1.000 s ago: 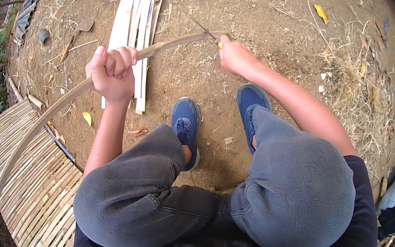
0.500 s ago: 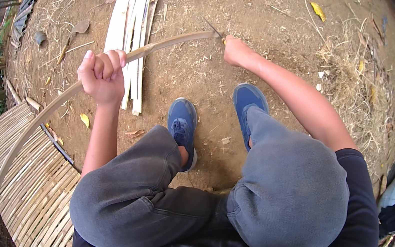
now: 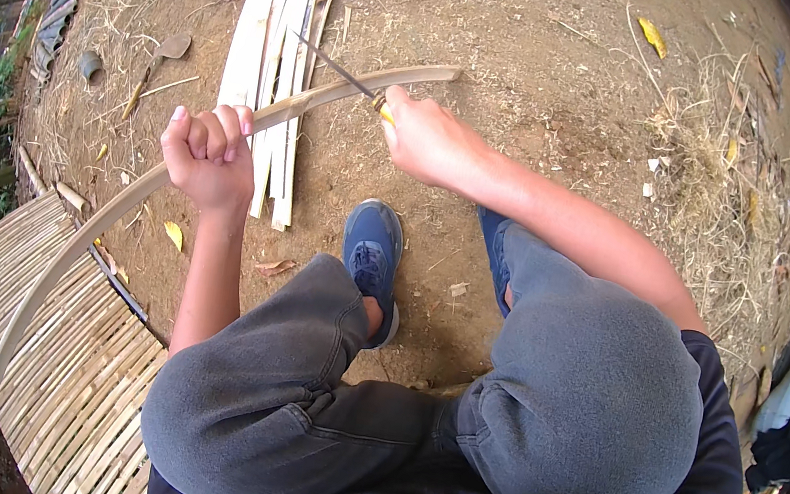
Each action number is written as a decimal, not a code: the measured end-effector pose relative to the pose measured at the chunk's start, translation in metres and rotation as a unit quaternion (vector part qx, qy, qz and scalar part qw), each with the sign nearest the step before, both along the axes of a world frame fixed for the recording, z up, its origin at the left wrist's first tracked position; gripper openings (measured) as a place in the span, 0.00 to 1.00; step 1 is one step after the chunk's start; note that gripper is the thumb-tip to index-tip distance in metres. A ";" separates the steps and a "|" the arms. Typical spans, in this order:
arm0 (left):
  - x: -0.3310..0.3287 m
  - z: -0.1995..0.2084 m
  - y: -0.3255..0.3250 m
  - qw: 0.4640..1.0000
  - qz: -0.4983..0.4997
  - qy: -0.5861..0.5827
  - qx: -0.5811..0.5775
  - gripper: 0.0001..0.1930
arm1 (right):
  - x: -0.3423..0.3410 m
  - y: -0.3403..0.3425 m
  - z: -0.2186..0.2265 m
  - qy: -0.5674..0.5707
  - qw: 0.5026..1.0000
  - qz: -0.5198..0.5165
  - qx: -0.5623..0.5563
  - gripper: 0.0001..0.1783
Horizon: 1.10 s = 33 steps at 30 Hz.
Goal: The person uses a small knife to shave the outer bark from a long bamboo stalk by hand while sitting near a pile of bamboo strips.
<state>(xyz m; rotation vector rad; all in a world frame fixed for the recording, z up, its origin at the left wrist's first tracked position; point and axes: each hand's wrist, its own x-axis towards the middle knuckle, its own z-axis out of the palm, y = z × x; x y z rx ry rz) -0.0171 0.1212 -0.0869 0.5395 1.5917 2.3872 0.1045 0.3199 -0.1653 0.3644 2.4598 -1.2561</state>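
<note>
A long, pale bamboo strip (image 3: 100, 224) runs from the lower left up to the upper middle, looking curved in this view. My left hand (image 3: 211, 155) is closed around it, with the fingers wrapped over the top. My right hand (image 3: 428, 141) grips a knife (image 3: 344, 73) by its yellow handle. The knife's thin, dark blade points up and left and crosses the strip between my left hand and the strip's far end. Whether the edge bites into the strip is too small to tell.
Several pale split strips (image 3: 275, 58) lie on the dirt ahead. A slatted bamboo panel (image 3: 70, 333) is at the lower left. A small trowel-like tool (image 3: 158, 62) and a grey cup-shaped object (image 3: 90, 67) lie at the left. Dry fibres (image 3: 726, 193) are heaped at the right.
My right hand has moved left along the strip with the knife, from its far end toward my left hand. My left hand keeps its hold on the strip.
</note>
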 end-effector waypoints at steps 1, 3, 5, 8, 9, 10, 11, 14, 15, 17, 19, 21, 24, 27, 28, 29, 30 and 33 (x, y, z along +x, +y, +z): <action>0.001 0.000 -0.001 1.000 0.020 -0.009 0.000 0.24 | 0.000 -0.004 0.003 0.020 1.000 0.000 0.001 0.14; 0.000 0.001 0.004 0.998 0.051 -0.026 0.003 0.24 | -0.006 0.001 -0.019 0.053 0.998 -0.015 0.020 0.13; -0.005 -0.002 0.004 0.996 0.074 -0.043 0.015 0.24 | -0.010 0.007 -0.027 0.065 0.996 -0.023 0.052 0.13; -0.009 -0.008 -0.012 0.997 0.061 -0.050 0.023 0.24 | -0.011 -0.012 0.026 0.002 0.999 0.042 0.006 0.14; -0.005 -0.006 -0.010 0.997 0.055 -0.039 0.024 0.24 | -0.010 -0.019 0.020 0.013 0.999 0.032 0.004 0.13; -0.003 -0.005 -0.006 0.995 0.081 -0.047 0.017 0.24 | -0.010 -0.016 0.003 0.039 0.998 0.026 0.029 0.13; -0.002 -0.004 -0.001 0.993 0.105 -0.056 0.010 0.24 | -0.013 -0.004 -0.022 0.064 0.996 0.017 0.055 0.13; -0.007 -0.005 -0.001 0.990 0.123 -0.065 0.025 0.24 | -0.018 -0.005 -0.003 0.035 0.997 0.024 0.061 0.12; -0.004 -0.005 -0.002 0.991 0.111 -0.064 0.028 0.24 | -0.010 -0.014 0.013 0.036 0.998 0.028 0.041 0.12; -0.002 -0.006 -0.002 0.991 0.112 -0.064 0.023 0.24 | -0.008 -0.013 0.005 0.058 0.995 0.054 0.066 0.13; -0.001 -0.003 0.005 0.989 0.134 -0.063 0.014 0.24 | -0.014 0.004 0.005 0.007 0.997 0.022 0.073 0.13; -0.003 -0.002 0.002 0.993 0.105 -0.053 0.019 0.24 | -0.015 0.008 0.015 -0.009 0.995 0.045 0.091 0.13; 0.000 -0.004 0.002 0.995 0.092 -0.042 0.008 0.24 | -0.009 -0.001 0.015 0.012 0.995 0.051 0.084 0.14; 0.000 0.000 0.005 0.995 0.092 -0.046 0.002 0.24 | -0.015 0.018 -0.023 0.016 0.994 0.015 0.107 0.14; -0.001 -0.002 0.003 0.994 0.096 -0.055 0.000 0.24 | -0.013 0.009 -0.007 0.013 0.996 0.018 0.089 0.15; -0.002 -0.003 0.003 0.995 0.090 -0.050 0.006 0.24 | -0.010 0.000 0.009 0.011 0.997 0.021 0.071 0.15; 0.003 0.000 -0.002 0.995 0.092 -0.047 0.005 0.24 | -0.005 -0.009 0.018 0.007 0.998 0.031 0.046 0.15; 0.007 0.003 0.005 0.994 0.095 -0.054 0.002 0.22 | -0.001 0.012 -0.015 -0.007 0.995 0.008 0.097 0.16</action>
